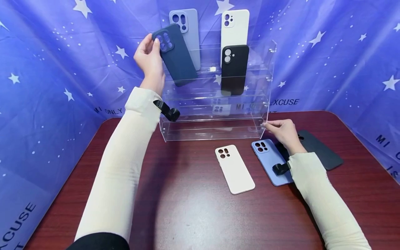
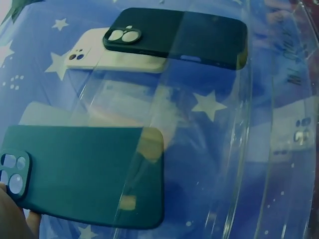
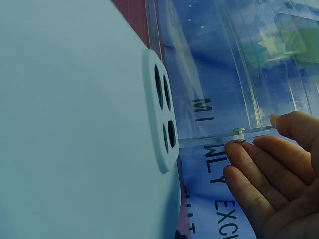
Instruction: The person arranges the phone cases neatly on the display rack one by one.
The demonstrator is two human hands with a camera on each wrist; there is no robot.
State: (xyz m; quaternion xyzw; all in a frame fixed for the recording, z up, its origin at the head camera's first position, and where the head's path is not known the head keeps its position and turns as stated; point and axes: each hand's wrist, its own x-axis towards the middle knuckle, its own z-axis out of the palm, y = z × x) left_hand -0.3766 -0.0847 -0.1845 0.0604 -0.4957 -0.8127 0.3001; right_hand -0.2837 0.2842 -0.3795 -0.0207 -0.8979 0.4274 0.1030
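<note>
My left hand pinches a dark blue phone case by its camera end, thumb beside the camera cutout. The case tilts, its lower end at a tier of the clear acrylic display stand, in front of a lavender phone case. In the left wrist view the held case looks teal, its lower part behind a clear panel. At the stand's lower right, my right hand holds the side panel's edge; the right wrist view has the thumb and fingers of this hand on opposite sides, near a metal screw.
A white phone case stands behind a black one on the stand's right. On the table lie a cream phone case, a light blue one partly under my right wrist, and a dark one. Starry blue cloth hangs behind.
</note>
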